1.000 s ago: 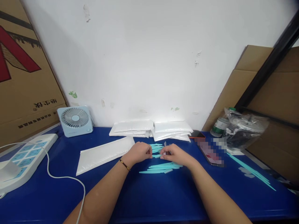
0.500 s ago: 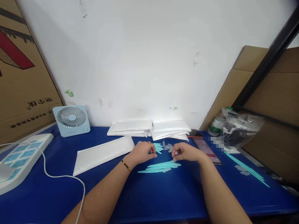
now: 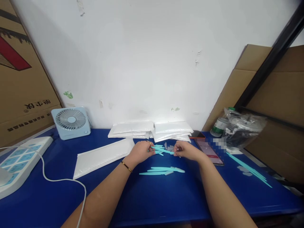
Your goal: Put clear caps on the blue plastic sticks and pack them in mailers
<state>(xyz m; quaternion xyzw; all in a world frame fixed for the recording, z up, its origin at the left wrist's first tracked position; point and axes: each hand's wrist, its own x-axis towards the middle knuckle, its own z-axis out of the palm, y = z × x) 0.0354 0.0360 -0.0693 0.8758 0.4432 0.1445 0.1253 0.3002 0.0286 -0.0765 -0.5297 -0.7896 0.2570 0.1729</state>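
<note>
My left hand (image 3: 143, 151) is pinched on the left end of a slim turquoise eyebrow razor (image 3: 168, 152). At the other end, my right hand (image 3: 185, 150) grips the same razor between thumb and fingers; whether a cap sits there I cannot tell. Behind it lies a pile of turquoise razors (image 3: 159, 146), partly covered by my left hand. Small clear caps (image 3: 169, 147) lie beside that pile, close to my right fingers. Nearer to me, a few turquoise razors (image 3: 156, 171) rest on the blue table (image 3: 161, 199), with translucent caps at their right ends.
A white padded mailer (image 3: 102, 156) lies at left; stacked mailers (image 3: 130, 128) line the wall. A fan (image 3: 70, 122), power strip (image 3: 26, 161) and cable (image 3: 59, 180) occupy the left. At right are a phone (image 3: 209, 152), bottle (image 3: 218, 127), plastic bag (image 3: 244, 129) and more razors (image 3: 249, 171).
A razor from the near group is now held between both hands. My right hand has moved slightly back and up, away from the near group. The view has shifted a little.
</note>
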